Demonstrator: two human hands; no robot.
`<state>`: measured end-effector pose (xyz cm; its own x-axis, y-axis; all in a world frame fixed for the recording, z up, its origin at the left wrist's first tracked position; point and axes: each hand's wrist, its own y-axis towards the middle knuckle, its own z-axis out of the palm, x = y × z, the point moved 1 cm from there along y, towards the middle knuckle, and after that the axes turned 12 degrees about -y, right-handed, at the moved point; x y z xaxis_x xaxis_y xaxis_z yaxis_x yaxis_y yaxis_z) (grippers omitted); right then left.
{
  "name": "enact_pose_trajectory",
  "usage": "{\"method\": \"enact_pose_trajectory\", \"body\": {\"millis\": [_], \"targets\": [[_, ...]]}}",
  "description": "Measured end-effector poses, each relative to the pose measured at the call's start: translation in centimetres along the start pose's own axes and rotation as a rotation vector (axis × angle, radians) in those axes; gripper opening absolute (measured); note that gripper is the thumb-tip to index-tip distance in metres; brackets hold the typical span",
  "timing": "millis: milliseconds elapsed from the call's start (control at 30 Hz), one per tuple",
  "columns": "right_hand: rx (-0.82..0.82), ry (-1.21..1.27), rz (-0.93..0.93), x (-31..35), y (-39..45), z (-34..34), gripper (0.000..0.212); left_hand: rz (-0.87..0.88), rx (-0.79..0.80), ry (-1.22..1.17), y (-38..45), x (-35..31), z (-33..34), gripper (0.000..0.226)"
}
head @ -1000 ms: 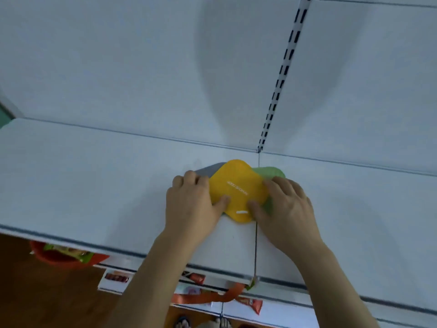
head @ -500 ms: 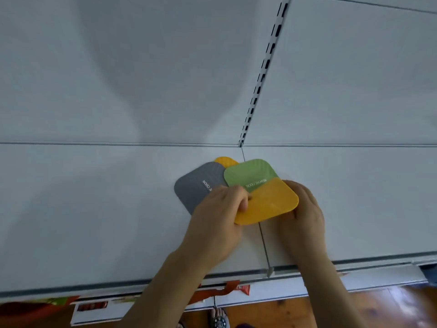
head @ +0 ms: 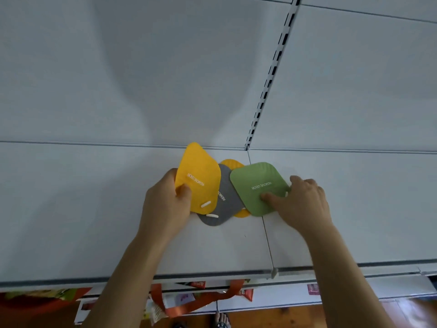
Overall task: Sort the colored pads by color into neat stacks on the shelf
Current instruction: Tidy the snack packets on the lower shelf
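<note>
My left hand (head: 168, 204) pinches a yellow pad (head: 198, 178) by its near-left corner and holds it tilted up above the white shelf (head: 94, 209). Beneath it a grey pad (head: 224, 202) lies flat. A second yellow pad (head: 233, 163) peeks out from under the grey and green ones. My right hand (head: 300, 202) holds the green pad (head: 257, 185) at its near-right edge, thumb on top, the pad lying over the grey and yellow ones.
The shelf's back panel (head: 165, 79) rises behind the pads, with a slotted upright (head: 269, 76) to the right. A seam (head: 264, 221) splits the shelf boards. Below the front edge (head: 212, 274) hang packets and an orange strap (head: 189, 304).
My left hand has carried the top yellow pad from the right side over to the left and lifted it. My right hand has moved onto the green pad, which has shifted right.
</note>
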<state>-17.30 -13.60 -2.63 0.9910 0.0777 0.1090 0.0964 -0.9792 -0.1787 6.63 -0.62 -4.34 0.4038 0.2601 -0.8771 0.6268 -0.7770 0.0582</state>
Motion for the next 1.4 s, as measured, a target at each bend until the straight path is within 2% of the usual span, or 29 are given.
{"method": "enact_pose_trajectory", "body": {"millis": [67, 133, 267, 367, 433, 533, 600, 667, 833, 1067, 1300, 1400], "targets": [[0.08, 0.077, 0.014, -0.3, 1.4, -1.0, 0.067, 0.005, 0.005, -0.008, -0.1, -0.1, 0.3, 0.009], [0.09, 0.145, 0.002, -0.3, 1.8, -1.3, 0.044, 0.004, 0.01, -0.026, -0.3, 0.0, 0.4, 0.009], [-0.104, 0.21, -0.125, -0.2, 0.2, -0.3, 0.016, 0.011, 0.017, -0.048, -0.4, -0.2, 0.3, 0.009], [-0.281, 0.34, -0.234, -0.6, -3.5, -0.6, 0.015, 0.008, 0.047, -0.107, -0.3, -0.4, 0.5, 0.012], [-0.36, 0.46, -0.228, -1.4, -5.4, -0.7, 0.016, -0.021, 0.08, -0.237, -0.5, -0.7, 0.7, 0.02], [-0.312, 0.485, -0.127, -3.5, -6.7, 0.7, 0.009, -0.067, 0.13, -0.441, -1.3, -1.6, 1.7, 0.028], [-0.258, 0.454, -0.059, -5.4, -7.4, 1.6, 0.01, -0.063, 0.178, -0.503, -2.0, -2.2, 3.0, 0.025], [-0.244, 0.479, 0.011, -7.3, -8.5, 1.7, 0.011, -0.06, 0.214, -0.543, -2.7, -2.7, 4.6, 0.033], [-0.357, 0.723, 0.152, -11.7, -11.0, 0.7, 0.019, -0.03, 0.301, -0.567, -5.1, -5.5, 9.0, 0.027], [-0.501, 0.823, 0.256, -21.8, -13.1, 0.1, 0.02, 0.024, 0.441, -0.492, -10.3, -11.2, 16.7, 0.014], [-0.588, 0.844, 0.3, -38.0, -14.4, -0.6, 0.018, 0.061, 0.522, -0.53, -18.2, -19.9, 29.9, 0.017], [-0.592, 0.863, 0.35, -44.8, -14.7, -0.7, 0.017, 0.091, 0.578, -0.522, -21.8, -23.4, 35.9, 0.01]]}}
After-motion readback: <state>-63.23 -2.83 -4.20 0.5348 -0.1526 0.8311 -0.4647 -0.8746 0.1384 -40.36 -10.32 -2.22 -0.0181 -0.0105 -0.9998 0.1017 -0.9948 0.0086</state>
